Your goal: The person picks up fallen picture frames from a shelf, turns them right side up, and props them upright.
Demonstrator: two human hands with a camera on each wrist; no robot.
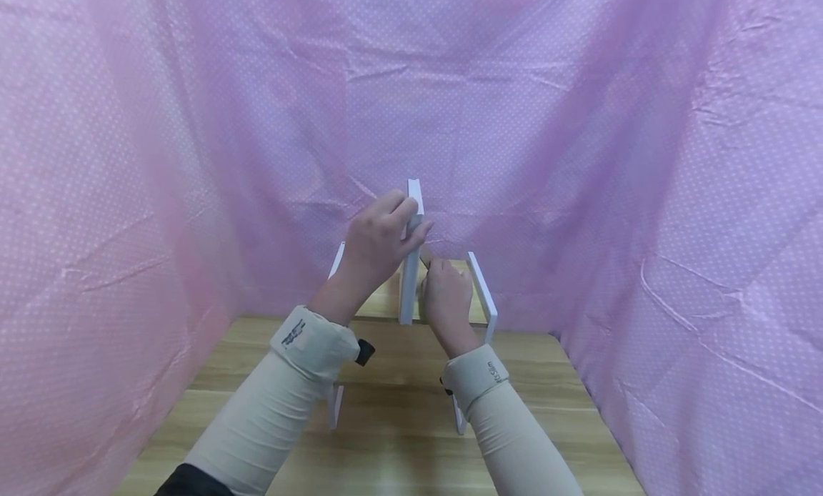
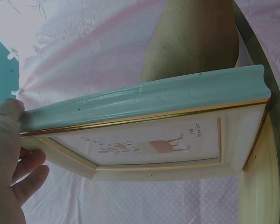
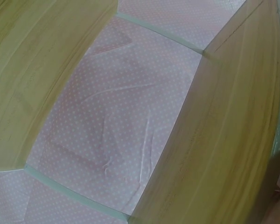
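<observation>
A white picture frame (image 1: 409,285) stands on edge on the wooden board of a small rack (image 1: 383,299), seen nearly edge-on in the head view. My left hand (image 1: 379,242) grips its upper part, thumb on one side and fingers on the other. In the left wrist view, the frame (image 2: 144,100) has a gold inner line and a printed picture behind the pane. My right hand (image 1: 448,296) is at the back of the frame with curled fingers, pinching a brown strip (image 1: 426,255) that looks like its stand. The fingertips there are mostly hidden.
White side bars (image 1: 482,289) rise at both ends of the rack's board. The rack's white legs (image 1: 335,408) rest on a wood-grain table (image 1: 386,453). Pink dotted sheeting (image 1: 450,110) encloses the back and sides.
</observation>
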